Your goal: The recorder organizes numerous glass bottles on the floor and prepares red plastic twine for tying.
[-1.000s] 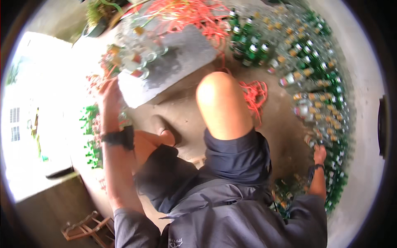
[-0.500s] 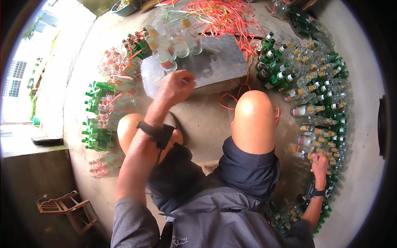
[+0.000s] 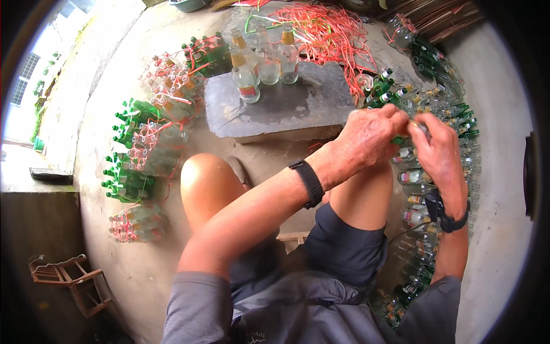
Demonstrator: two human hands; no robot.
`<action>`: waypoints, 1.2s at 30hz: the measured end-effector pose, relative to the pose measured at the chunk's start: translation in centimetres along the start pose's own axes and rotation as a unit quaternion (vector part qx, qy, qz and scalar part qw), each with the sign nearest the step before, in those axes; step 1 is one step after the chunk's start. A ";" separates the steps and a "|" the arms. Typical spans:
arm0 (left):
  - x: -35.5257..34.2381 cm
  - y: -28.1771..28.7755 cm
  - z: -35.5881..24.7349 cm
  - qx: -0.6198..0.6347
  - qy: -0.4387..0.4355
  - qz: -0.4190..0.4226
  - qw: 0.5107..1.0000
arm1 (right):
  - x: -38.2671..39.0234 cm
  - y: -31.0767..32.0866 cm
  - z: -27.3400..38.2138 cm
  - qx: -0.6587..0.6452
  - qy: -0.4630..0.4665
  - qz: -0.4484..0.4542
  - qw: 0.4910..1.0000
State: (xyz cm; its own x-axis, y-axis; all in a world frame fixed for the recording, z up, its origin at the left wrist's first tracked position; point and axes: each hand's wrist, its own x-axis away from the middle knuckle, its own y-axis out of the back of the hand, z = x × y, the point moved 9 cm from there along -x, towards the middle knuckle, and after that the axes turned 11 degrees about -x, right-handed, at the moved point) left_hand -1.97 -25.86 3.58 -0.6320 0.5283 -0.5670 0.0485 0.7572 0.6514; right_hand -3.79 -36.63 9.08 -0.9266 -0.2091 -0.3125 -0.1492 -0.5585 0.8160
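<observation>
My left hand [image 3: 372, 136] reaches across to the right, its fingers curled and bunched against my right hand [image 3: 440, 148]. Closed too, the right hand has thumb and fingers around something blurred. A small tan-gold tip [image 3: 412, 124] shows between the hands, coloured like the necks of the clear bottles; the rest of what they hold is hidden. Several clear glass bottles [image 3: 247, 86] with tan-gold necks and red labels stand upright on the grey stone slab [image 3: 281, 112] in front of me. Behind and below my right hand lie rows of clear bottles [image 3: 413, 176].
Green bottles [image 3: 384, 92] stand right of the slab. Bundles of green bottles [image 3: 129, 152] and clear bottles [image 3: 140, 221] tied with red strap line the left. A heap of red plastic strapping [image 3: 321, 34] lies behind the slab. A wooden stool [image 3: 71, 272] is at lower left.
My left hand has moved from the slab's near edge over to the right. My right hand has risen from the bottle rows on the right, and the two hands have come together.
</observation>
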 end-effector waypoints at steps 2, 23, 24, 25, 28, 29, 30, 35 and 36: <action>-0.4 0.3 1.8 -0.031 0.040 -0.014 0.999 | -1.8 -1.4 1.7 -0.003 0.022 0.011 1.000; 4.0 10.0 23.9 -0.093 0.334 -0.081 0.934 | 5.7 -3.3 -1.0 -0.197 -0.053 -0.052 0.978; 4.2 10.1 24.7 -0.099 0.342 -0.087 0.930 | 6.9 -3.0 -2.1 -0.213 -0.089 -0.066 0.971; 4.4 10.1 25.4 -0.107 0.353 -0.087 0.925 | 7.9 -2.8 -2.6 -0.209 -0.089 -0.066 0.972; 5.1 10.1 26.9 -0.110 0.374 -0.110 0.914 | 11.1 -2.3 -4.7 -0.191 -0.128 -0.089 0.969; 5.1 10.1 27.2 -0.110 0.372 -0.116 0.914 | 12.3 -2.5 -5.8 -0.184 -0.171 -0.085 0.964; 5.4 10.0 27.8 -0.101 0.390 -0.122 0.907 | 13.6 -2.7 -6.9 -0.177 -0.214 -0.080 0.957; 5.9 9.7 29.9 -0.110 0.420 -0.136 0.891 | 18.6 -3.6 -9.6 -0.187 -0.296 -0.083 0.933; 6.0 9.5 30.2 -0.109 0.425 -0.135 0.889 | 19.1 -3.7 -9.7 -0.171 -0.288 -0.078 0.939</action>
State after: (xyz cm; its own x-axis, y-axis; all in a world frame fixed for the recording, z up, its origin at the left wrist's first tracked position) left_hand 18.06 -3.87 -8.88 -0.9579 -0.2124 -0.1932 -0.2867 0.6714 0.6834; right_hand -17.63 -46.31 -4.62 -0.9503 0.3107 -0.0194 -0.2701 -0.7922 0.5473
